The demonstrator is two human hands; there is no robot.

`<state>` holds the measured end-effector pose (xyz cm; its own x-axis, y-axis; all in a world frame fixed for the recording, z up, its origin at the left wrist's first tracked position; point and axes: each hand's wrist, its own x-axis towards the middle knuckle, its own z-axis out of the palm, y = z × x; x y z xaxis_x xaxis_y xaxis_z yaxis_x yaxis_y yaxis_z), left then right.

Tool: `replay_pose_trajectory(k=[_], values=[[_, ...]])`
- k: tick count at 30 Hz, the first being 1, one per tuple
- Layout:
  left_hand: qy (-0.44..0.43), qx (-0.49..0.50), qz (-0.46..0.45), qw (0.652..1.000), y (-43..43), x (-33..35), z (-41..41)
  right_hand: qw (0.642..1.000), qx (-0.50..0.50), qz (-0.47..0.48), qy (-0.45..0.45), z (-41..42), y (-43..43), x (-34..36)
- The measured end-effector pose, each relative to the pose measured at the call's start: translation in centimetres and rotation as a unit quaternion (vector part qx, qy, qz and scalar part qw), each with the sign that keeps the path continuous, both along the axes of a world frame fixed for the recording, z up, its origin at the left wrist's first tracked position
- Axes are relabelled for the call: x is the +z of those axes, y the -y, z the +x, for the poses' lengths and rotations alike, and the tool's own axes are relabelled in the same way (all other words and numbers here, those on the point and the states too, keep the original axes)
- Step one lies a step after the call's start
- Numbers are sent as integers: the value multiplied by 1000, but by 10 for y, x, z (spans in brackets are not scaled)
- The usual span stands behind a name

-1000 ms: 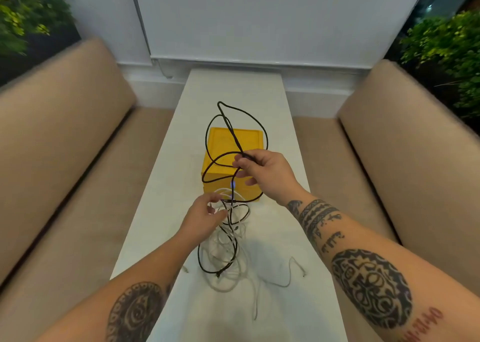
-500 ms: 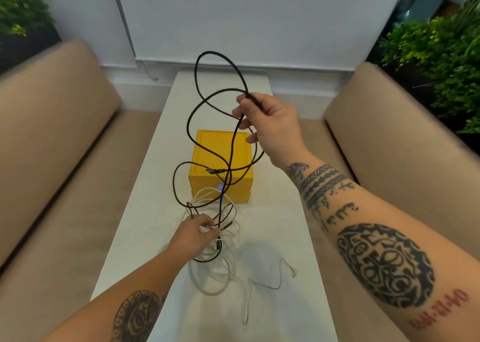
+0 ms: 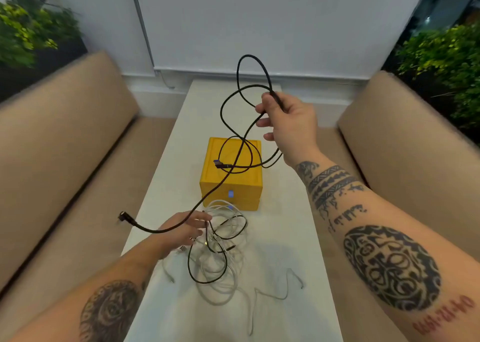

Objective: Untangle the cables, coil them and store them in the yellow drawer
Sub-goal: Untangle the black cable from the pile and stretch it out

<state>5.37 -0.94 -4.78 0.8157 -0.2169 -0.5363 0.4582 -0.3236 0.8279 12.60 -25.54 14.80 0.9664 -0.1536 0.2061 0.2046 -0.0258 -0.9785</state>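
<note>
Black cable, thin, looping, pinched aloft in right hand; plugs dangling. Left hand on white tangle; grip unclear.

The right hand has raised the black cable from mid-frame to upper centre. Its plug end has slipped out of the tangle and now hangs at left. The left hand has sunk lower.

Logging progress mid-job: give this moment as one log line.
step: untangling | right hand: holds black cable up | left hand: at white cables | yellow drawer: shut
</note>
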Motion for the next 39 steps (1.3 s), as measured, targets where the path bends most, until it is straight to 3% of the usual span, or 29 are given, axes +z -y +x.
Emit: replay_pose_trajectory(k=[5,7,9,11,14,16,20,23,27,30,32,35,37,39], values=[[32,-113,12,993,-29,45,-3,996,-52,52,-45,-3,13,-24],[45,-110,-76,990,-20,54,-5,994,-77,60,-56,-4,16,-30],[36,-50,-174,983,-8,65,-5,991,-96,64,-68,-5,18,-35],[68,43,-209,975,3,71,0,989,-102,72,-85,-7,21,-40],[193,186,-124,955,14,73,13,983,-89,89,-137,-13,25,-58],[224,265,-123,930,20,83,23,975,-68,92,-192,-21,26,-80],[200,355,-290,866,23,117,46,953,-28,8,-300,-47,34,-140],[215,408,-315,829,11,138,59,933,-42,-105,-342,-67,56,-185],[227,420,-319,819,-16,154,70,864,-36,-292,-409,-83,100,-225],[192,382,-334,840,-17,146,72,798,-14,-382,-467,-81,116,-235],[159,351,-336,859,-8,132,70,812,-27,-360,-459,-71,109,-234],[117,322,-346,874,9,118,61,867,-35,-326,-375,-53,74,-211],[99,320,-377,863,19,116,56,912,6,-325,-250,-47,40,-175],[81,322,-423,843,28,119,53,917,101,-370,-112,-44,1,-135]])
